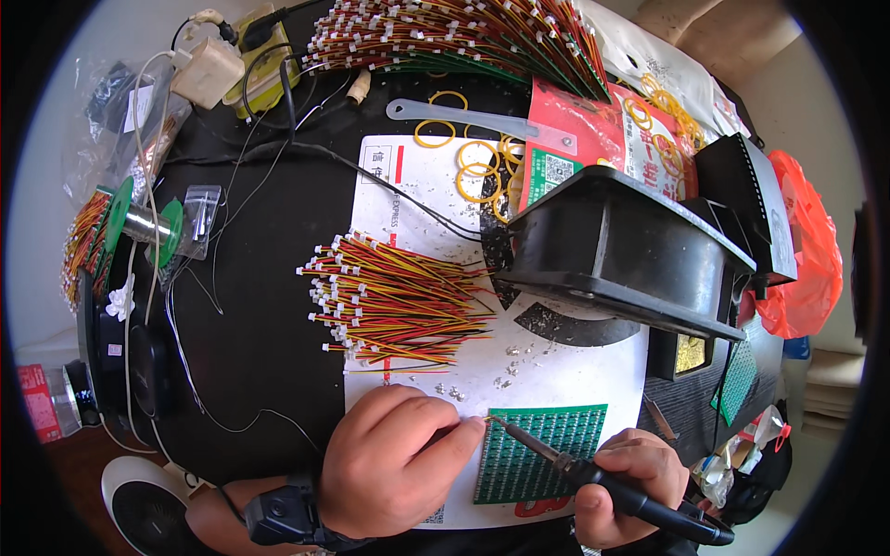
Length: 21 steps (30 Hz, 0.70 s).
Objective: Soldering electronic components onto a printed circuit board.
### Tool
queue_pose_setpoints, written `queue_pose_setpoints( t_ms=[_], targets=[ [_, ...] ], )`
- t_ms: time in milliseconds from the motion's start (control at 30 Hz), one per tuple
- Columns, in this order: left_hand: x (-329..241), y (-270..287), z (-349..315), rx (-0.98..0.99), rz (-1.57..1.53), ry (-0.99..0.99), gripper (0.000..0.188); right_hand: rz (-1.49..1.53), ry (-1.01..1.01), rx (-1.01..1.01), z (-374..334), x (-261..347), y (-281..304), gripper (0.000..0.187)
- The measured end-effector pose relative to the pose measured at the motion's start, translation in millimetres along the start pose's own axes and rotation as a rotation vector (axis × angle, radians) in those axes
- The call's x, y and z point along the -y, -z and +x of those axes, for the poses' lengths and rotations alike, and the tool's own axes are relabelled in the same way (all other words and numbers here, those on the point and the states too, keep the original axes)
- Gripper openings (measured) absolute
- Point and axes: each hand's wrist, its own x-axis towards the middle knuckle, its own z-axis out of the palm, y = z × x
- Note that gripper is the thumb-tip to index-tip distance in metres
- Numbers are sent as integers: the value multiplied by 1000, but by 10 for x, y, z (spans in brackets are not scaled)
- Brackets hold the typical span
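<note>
A green circuit board (pixel 538 463) with rows of small pads lies on the white sheet (pixel 436 510) close in front of me. My left hand (pixel 394 459) is closed in a pinch at the board's far left corner; a short bit of thin wire (pixel 486 419) shows at the fingertips. My right hand (pixel 635 482) grips a black soldering iron (pixel 616 491), slanted over the board. The iron's metal tip reaches that same corner, close to the left fingertips. Beyond the left hand lies a bundle of red, yellow and black wires (pixel 399 301) with white connectors.
A black fan-like housing (pixel 640 250) stands right of the wires. Solder wire on a green spool (pixel 148 222) is at the left. More connector wires (pixel 464 37), yellow rubber bands (pixel 477 171) and a translucent plastic strip (pixel 464 116) lie at the back. Cables (pixel 324 153) cross the black table.
</note>
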Motion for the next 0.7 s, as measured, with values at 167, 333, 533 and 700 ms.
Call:
queue_pose_setpoints(
  t_ms=[167, 333, 533, 700],
  targets=[
    [-7, 1, 11, 5, -5, -4, 27, -13, -7, -2, -7, 15, 7, 24],
    [-2, -8, 18, 2, -11, -9, 26, -10, 25, -1, -6, -12, 3, 22],
    [10, -10, 0, 1, -1, -6, 26, 16, 27, -18, -2, -21, -13, 23],
    [-7, 0, 17, 11, -4, 10, 26, 20, 31, -25, -6, -28, -24, 24]
  ],
)
